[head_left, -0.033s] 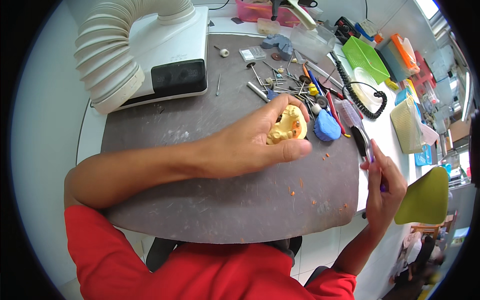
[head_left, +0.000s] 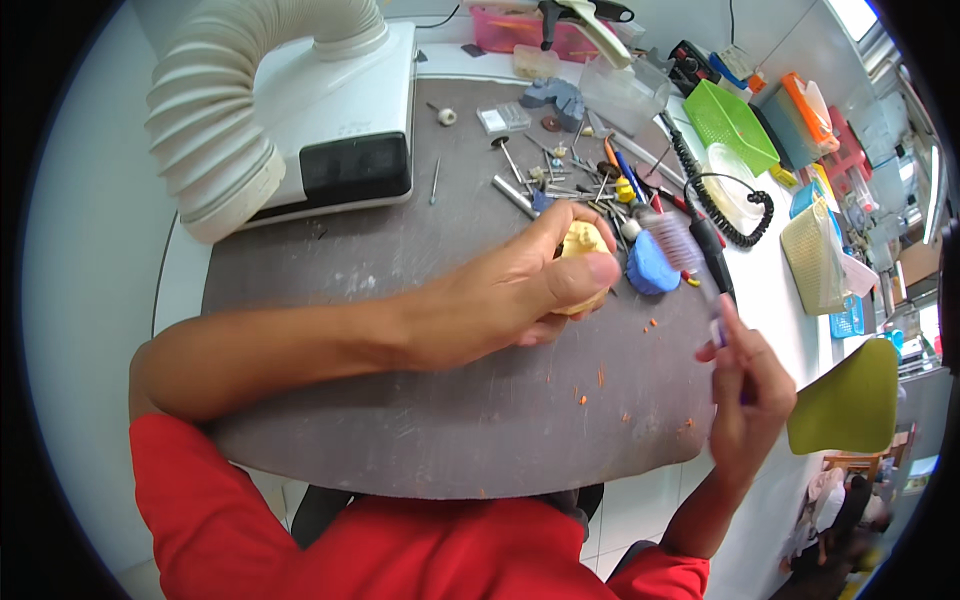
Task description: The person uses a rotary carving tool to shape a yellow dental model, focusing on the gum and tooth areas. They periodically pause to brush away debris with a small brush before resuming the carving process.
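Note:
My left hand [head_left: 540, 285] grips a yellow plaster dental cast [head_left: 583, 240] above the middle of the bench, the thumb lying across it and covering much of it. To the right, my right hand [head_left: 748, 385] is closed round the handle of a brush [head_left: 682, 245] with pale bristles, smeared by motion. The bristle end points up and left, apart from the cast. Just behind the cast lies a blue lump [head_left: 654, 264], its kind unclear. A black handpiece [head_left: 713, 258] with a coiled cord rests beyond the brush.
Loose burs and polishing wheels [head_left: 605, 170] lie scattered behind my left hand. A white extraction unit [head_left: 357, 168] with a ribbed hose [head_left: 205, 120] stands at the back left. Orange shavings [head_left: 583, 399] dot the bench. At the back right is a green basket [head_left: 730, 125].
My left hand has turned the cast and the thumb now lies over it. My right hand has moved slightly left, bringing the brush's bristles closer to the cast.

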`<move>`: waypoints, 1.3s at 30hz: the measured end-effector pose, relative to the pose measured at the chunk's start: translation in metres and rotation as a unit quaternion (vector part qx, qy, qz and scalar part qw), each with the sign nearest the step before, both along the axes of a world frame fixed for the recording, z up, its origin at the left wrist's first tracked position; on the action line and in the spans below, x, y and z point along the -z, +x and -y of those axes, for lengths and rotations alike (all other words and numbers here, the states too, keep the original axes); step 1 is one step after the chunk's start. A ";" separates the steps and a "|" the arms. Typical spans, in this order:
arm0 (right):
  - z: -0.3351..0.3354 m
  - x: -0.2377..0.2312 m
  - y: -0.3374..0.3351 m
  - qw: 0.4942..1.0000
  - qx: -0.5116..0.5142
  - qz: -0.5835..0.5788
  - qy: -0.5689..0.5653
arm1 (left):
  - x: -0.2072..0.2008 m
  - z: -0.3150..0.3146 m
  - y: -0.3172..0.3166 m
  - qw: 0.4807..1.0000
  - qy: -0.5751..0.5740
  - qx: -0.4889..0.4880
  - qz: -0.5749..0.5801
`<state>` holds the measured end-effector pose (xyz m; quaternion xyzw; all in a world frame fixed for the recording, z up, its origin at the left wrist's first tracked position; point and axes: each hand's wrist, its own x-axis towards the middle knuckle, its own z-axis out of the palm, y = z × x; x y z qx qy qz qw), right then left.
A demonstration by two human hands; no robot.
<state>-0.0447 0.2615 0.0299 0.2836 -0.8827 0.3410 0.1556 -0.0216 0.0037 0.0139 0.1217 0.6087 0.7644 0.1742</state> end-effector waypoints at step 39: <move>0.032 0.026 0.049 0.999 0.050 0.013 -0.017 | 0.024 0.003 -0.007 0.969 0.204 -0.129 0.056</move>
